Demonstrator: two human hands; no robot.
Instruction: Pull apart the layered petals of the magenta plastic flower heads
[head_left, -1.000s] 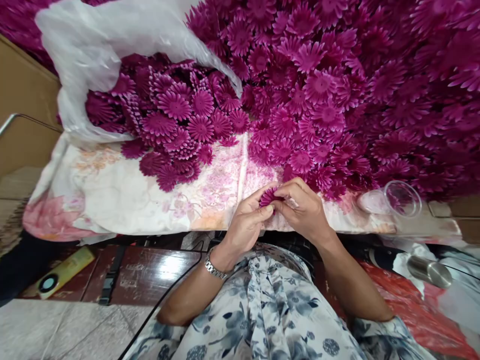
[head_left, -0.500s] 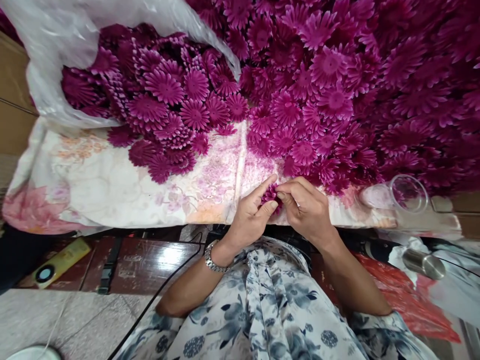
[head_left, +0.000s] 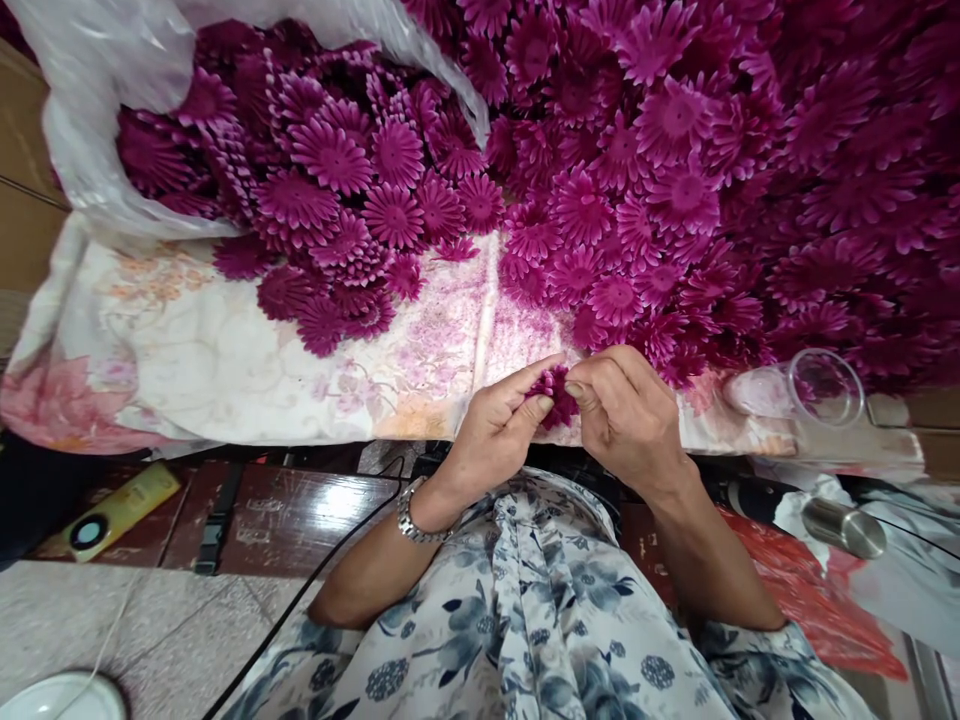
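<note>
A small magenta artificial flower sits in my left hand, held between the thumb and the fingers, with the index finger stretched out above it. My right hand is closed in a pinch, thumb and index finger together at the flower's right edge. Its fingertips cover that part of the petals. Just beyond my hands lies a large heap of loose magenta flower heads on the floral cloth. More flower heads, some of them stacked, spill from a clear plastic bag at the upper left.
To the right of my hands a clear plastic cup lies near the table edge. Lower right are a metal cylinder and a red plastic bag. A yellow object and a black strap buckle rest on the brown bench at left.
My right hand has shifted slightly to the right, and more of the flower shows between my hands. The left hand keeps its hold. The whole view has moved a little.
</note>
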